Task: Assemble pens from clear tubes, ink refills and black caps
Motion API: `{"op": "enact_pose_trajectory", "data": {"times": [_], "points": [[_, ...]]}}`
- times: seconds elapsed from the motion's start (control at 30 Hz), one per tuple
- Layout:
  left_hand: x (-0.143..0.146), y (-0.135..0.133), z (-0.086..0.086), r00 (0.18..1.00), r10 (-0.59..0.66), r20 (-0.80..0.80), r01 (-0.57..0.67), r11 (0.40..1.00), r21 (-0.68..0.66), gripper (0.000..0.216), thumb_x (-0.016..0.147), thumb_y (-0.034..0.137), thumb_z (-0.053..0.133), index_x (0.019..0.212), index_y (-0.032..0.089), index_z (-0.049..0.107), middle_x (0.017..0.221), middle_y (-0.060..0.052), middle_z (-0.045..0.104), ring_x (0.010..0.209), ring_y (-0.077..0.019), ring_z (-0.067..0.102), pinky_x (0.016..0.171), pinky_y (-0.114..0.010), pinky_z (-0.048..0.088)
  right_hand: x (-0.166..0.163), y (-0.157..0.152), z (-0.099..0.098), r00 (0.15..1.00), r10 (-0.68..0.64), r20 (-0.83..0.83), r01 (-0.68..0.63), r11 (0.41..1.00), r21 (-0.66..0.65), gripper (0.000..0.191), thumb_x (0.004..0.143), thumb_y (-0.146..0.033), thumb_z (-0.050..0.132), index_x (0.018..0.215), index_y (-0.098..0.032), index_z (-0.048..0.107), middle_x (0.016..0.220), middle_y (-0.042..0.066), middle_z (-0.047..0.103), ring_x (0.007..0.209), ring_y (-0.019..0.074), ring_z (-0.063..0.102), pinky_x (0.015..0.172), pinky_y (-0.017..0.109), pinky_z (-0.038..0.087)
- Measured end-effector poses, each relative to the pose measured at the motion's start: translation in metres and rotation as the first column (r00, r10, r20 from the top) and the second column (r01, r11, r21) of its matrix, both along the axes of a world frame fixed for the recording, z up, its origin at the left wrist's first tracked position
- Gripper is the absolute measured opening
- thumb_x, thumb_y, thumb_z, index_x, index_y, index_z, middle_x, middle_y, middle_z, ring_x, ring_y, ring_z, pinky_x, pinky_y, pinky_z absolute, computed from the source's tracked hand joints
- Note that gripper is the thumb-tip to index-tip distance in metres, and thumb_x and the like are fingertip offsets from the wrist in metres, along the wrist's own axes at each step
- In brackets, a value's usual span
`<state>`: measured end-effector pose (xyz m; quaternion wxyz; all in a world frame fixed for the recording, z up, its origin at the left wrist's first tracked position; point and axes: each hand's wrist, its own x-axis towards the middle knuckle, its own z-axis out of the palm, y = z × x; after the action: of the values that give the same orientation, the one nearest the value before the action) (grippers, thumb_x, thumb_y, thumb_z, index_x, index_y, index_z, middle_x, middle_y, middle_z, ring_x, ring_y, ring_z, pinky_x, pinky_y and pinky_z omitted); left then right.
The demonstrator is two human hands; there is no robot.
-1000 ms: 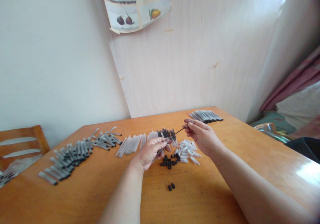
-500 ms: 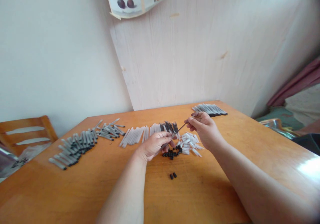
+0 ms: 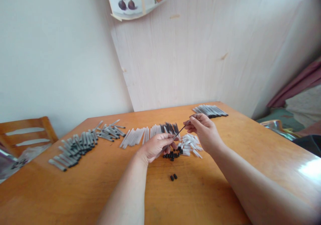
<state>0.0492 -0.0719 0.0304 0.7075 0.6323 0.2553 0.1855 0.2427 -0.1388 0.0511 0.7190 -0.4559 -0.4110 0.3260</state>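
Observation:
My left hand (image 3: 155, 145) is closed around a pale pen barrel, held just above the orange table (image 3: 213, 184). My right hand (image 3: 203, 130) pinches the far end of a thin dark refill (image 3: 181, 130), whose other end meets the barrel at my left fingers. Directly under my hands lie small black plugs (image 3: 172, 155) and short white caps (image 3: 190, 142). Two more black plugs (image 3: 173, 177) lie nearer to me.
A row of clear barrels and dark refills (image 3: 150, 132) lies behind my hands. Grey assembled pens (image 3: 75, 148) are heaped at the left. A bundle of dark refills (image 3: 210, 110) sits at the far right corner. A wooden chair (image 3: 27, 131) stands at the left.
The view has tilted down slightly. My right hand has drawn closer to the left, so less of the refill shows between them.

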Motion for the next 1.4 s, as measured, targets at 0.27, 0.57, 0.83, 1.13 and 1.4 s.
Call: {"op": "enact_pose_trajectory", "data": {"times": [0.27, 0.57, 0.83, 1.13, 1.4], "points": [[0.000, -0.001, 0.004, 0.997, 0.000, 0.080, 0.002, 0.999, -0.034, 0.032, 0.085, 0.036, 0.061, 0.107, 0.013, 0.065, 0.084, -0.008, 0.067, 0.052, -0.0054, 0.051, 0.048, -0.019, 0.031, -0.016, -0.001, -0.011, 0.988, 0.141, 0.058, -0.137, 0.988, -0.075, 0.030, 0.078, -0.040, 0.067, 0.092, -0.019, 0.051, 0.076, 0.003, 0.068, 0.064, 0.0129, 0.063, 0.058, 0.024, 0.046], [0.001, -0.001, 0.002, 0.995, 0.005, 0.097, -0.001, 0.999, -0.046, 0.028, 0.085, 0.038, 0.062, 0.101, 0.016, 0.059, 0.081, -0.006, 0.067, 0.051, -0.0063, 0.051, 0.047, -0.020, 0.027, -0.025, -0.001, -0.018, 0.942, 0.189, 0.277, -0.148, 0.976, -0.163, 0.022, 0.077, -0.038, 0.065, 0.079, -0.017, 0.058, 0.070, 0.000, 0.063, 0.063, 0.0113, 0.055, 0.059, 0.024, 0.042], [0.002, -0.003, 0.004, 0.995, 0.044, 0.094, -0.040, 0.998, -0.042, 0.026, 0.084, 0.038, 0.062, 0.095, 0.016, 0.055, 0.079, -0.006, 0.068, 0.051, -0.0064, 0.051, 0.047, -0.020, 0.028, -0.020, -0.001, -0.023, 0.860, 0.160, 0.485, -0.076, 0.979, -0.188, 0.022, 0.083, -0.035, 0.056, 0.085, -0.017, 0.067, 0.073, 0.001, 0.064, 0.069, 0.0136, 0.056, 0.065, 0.026, 0.043], [0.002, -0.002, 0.004, 0.991, 0.060, 0.116, -0.057, 0.998, -0.029, 0.028, 0.083, 0.038, 0.062, 0.096, 0.015, 0.056, 0.080, -0.006, 0.067, 0.051, -0.0064, 0.051, 0.048, -0.020, 0.028, -0.016, 0.000, -0.022, 0.859, 0.208, 0.467, -0.131, 0.972, -0.193, 0.024, 0.083, -0.034, 0.053, 0.089, -0.017, 0.068, 0.079, 0.002, 0.066, 0.070, 0.0137, 0.057, 0.064, 0.025, 0.044], [0.000, -0.001, 0.006, 0.990, 0.077, 0.117, -0.074, 0.997, -0.028, 0.027, 0.083, 0.038, 0.063, 0.095, 0.016, 0.055, 0.081, -0.005, 0.068, 0.051, -0.0063, 0.051, 0.048, -0.020, 0.027, 0.005, -0.004, -0.004, 0.825, 0.167, 0.540, -0.014, 0.961, -0.275, 0.017, 0.078, -0.032, 0.056, 0.083, -0.018, 0.063, 0.067, -0.001, 0.061, 0.060, 0.0119, 0.051, 0.054, 0.023, 0.038]]}}
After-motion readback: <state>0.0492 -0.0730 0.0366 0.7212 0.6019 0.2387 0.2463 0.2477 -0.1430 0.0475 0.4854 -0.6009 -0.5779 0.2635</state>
